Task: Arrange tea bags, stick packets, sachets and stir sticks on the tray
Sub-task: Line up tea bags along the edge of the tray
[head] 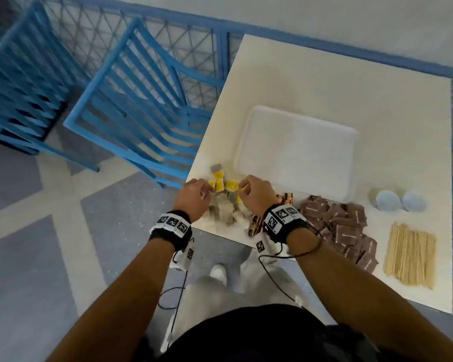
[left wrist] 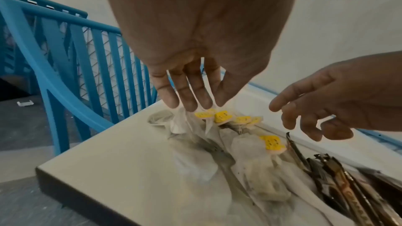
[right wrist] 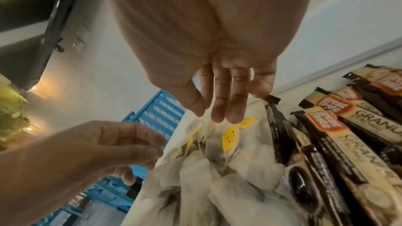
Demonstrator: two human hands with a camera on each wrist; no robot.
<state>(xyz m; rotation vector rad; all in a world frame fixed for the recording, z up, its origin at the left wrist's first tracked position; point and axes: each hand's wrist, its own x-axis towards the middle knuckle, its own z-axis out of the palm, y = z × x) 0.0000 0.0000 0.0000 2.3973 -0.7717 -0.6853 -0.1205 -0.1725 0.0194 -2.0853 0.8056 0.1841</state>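
Observation:
A heap of tea bags [head: 224, 205] with yellow tags lies at the table's near left corner. My left hand [head: 208, 191] hovers over its left side with fingers straight and relaxed [left wrist: 191, 102], the tips at the top of the tea bags [left wrist: 245, 152], nothing clearly gripped. My right hand [head: 242, 190] is over the right side, and its thumb and fingertips [right wrist: 208, 116] pinch the strings of a tea bag [right wrist: 217, 145]. The white tray [head: 296, 152] lies just beyond. Stick packets [right wrist: 339, 137], brown sachets [head: 343, 226] and stir sticks [head: 411, 254] lie to the right.
Two round white lids [head: 389, 199] sit right of the tray. Blue chairs [head: 141, 105] and a blue mesh railing [head: 94, 40] stand left of the cream table [head: 351, 82]. The table's near edge [left wrist: 91, 178] is close under my wrists.

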